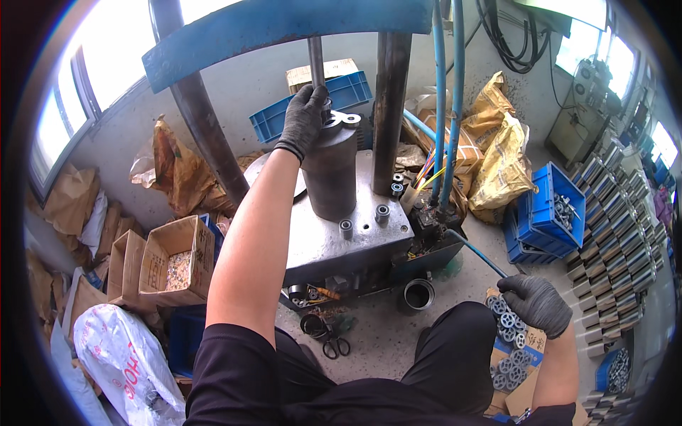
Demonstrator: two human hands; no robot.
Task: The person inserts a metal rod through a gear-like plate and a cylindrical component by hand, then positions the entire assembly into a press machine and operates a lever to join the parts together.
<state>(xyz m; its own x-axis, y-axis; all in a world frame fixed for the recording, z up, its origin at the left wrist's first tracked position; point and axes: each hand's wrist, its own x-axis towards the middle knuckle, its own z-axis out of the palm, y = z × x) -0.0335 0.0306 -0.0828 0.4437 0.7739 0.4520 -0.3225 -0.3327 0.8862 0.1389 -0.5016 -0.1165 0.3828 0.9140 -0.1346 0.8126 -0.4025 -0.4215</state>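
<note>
My left hand (304, 122), in a dark grey glove, reaches to the top of an upright dark metal cylinder (332, 177) on the press's steel table (298, 246). Its fingers curl round a small dark metal part (326, 106) directly under the press ram (315, 60); they partly hide it. On the cylinder's top, beside that hand, lies a pale ring-shaped piece (351, 118). My right hand (536, 305), gloved too, is closed round the end of a blue lever (477, 252) that runs to the press's right side. Two small metal bushings (383, 213) stand on the table.
Dark columns (393, 106) and a blue crossbeam (284, 39) frame the press. Grey wheel-like parts (510, 326) lie by my right knee. Scissors (336, 348) and a metal cup (418, 295) are on the floor. Blue crates (550, 213) and stacked metal tubes (614, 227) stand right, cardboard boxes (177, 259) left.
</note>
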